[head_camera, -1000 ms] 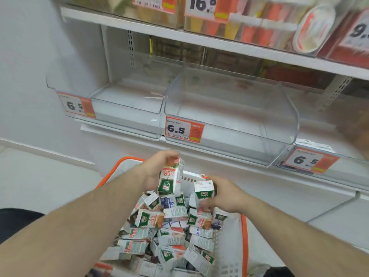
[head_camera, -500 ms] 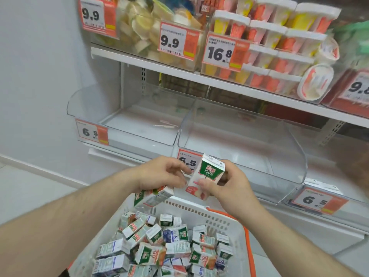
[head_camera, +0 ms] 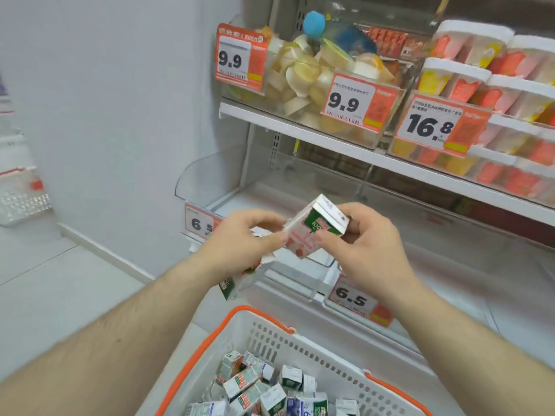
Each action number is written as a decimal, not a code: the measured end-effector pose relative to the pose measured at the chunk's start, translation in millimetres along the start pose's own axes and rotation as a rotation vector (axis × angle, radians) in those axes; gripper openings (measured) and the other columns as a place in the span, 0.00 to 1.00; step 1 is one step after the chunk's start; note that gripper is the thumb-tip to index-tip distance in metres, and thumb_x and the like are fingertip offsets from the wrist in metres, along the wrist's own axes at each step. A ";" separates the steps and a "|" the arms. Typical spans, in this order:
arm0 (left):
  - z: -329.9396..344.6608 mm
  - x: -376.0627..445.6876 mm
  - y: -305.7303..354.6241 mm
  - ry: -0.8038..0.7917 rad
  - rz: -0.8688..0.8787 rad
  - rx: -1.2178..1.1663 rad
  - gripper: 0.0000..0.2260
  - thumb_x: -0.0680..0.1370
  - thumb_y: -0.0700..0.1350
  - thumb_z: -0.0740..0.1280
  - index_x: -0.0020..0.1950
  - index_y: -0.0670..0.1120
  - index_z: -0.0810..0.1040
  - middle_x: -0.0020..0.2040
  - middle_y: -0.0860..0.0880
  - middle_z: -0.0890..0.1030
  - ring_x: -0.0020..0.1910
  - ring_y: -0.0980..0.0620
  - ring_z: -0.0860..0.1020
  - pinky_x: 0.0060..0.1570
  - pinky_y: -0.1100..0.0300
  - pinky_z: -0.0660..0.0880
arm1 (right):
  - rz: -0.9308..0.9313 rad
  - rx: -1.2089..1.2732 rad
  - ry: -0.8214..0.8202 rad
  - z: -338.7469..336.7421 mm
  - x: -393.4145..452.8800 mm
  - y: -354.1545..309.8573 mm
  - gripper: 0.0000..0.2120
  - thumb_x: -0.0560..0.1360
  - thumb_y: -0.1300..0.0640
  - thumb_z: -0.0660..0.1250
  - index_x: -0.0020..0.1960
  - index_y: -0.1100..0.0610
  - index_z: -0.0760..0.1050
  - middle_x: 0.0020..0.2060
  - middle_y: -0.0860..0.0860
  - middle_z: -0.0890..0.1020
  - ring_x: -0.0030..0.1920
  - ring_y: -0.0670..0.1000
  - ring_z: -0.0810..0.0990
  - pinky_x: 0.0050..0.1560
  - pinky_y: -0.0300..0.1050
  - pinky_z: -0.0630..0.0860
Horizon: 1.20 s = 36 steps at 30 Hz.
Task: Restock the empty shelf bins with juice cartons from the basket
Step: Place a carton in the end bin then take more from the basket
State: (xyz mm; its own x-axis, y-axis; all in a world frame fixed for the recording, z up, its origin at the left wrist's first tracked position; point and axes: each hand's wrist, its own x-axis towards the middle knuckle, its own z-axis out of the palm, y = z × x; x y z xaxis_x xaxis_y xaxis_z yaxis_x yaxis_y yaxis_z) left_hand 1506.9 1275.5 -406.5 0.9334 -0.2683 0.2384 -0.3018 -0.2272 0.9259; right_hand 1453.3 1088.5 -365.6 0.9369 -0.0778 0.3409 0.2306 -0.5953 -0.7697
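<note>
Both hands' fingers pinch one juice carton (head_camera: 312, 228) before clear bins (head_camera: 210, 178), basket (head_camera: 300, 349) below, left hand (head_camera: 237, 244) gripping another

Carton (head_camera: 315, 228) in both hands: white body, green panel with white print near the top, pink-red fruit picture lower down. Second carton (head_camera: 237, 280) under left hand (head_camera: 240, 238): white, green end, red patch. Basket (head_camera: 300, 352): white perforated wall, orange rim and handles. Cartons in basket (head_camera: 270, 388): mostly white with green and red, one with blue. Shelf bins (head_camera: 210, 181): clear plastic. Price tags (head_camera: 198, 225): white field, black digits, orange-red side, yellow strip. Upper shelf cups (head_camera: 468, 73): white lids, yellow and red contents. Wall (head_camera: 105, 85): pale grey-white.
</note>
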 end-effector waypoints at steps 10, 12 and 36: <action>-62.8 25.0 -61.4 0.583 -0.645 -0.362 0.37 0.73 0.57 0.72 0.76 0.52 0.57 0.55 0.49 0.75 0.43 0.49 0.76 0.31 0.62 0.76 | 0.283 -0.097 -0.346 150.1 146.0 6.3 0.11 0.74 0.56 0.67 0.51 0.56 0.66 0.50 0.56 0.78 0.42 0.56 0.78 0.41 0.55 0.83; -62.8 33.3 -75.9 0.546 -0.645 -0.338 0.45 0.69 0.61 0.73 0.78 0.56 0.51 0.66 0.47 0.74 0.54 0.45 0.75 0.52 0.54 0.72 | 0.326 -0.104 -0.435 179.5 159.6 9.9 0.13 0.73 0.56 0.68 0.53 0.57 0.67 0.47 0.58 0.79 0.38 0.56 0.77 0.33 0.49 0.80; -60.5 40.9 -88.4 0.526 -0.637 -0.246 0.45 0.68 0.59 0.73 0.78 0.58 0.50 0.54 0.51 0.78 0.52 0.47 0.80 0.58 0.48 0.75 | 0.606 0.158 -0.808 218.3 181.7 12.9 0.17 0.81 0.45 0.60 0.51 0.57 0.79 0.49 0.53 0.84 0.47 0.53 0.82 0.54 0.49 0.78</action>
State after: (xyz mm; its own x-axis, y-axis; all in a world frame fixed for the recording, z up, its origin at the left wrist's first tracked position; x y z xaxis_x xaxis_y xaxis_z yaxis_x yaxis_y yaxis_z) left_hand 1583.4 1341.3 -460.9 0.8972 0.3242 -0.2998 0.3042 0.0384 0.9518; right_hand 1683.8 1241.3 -431.4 0.7912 0.2670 -0.5502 -0.3633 -0.5186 -0.7740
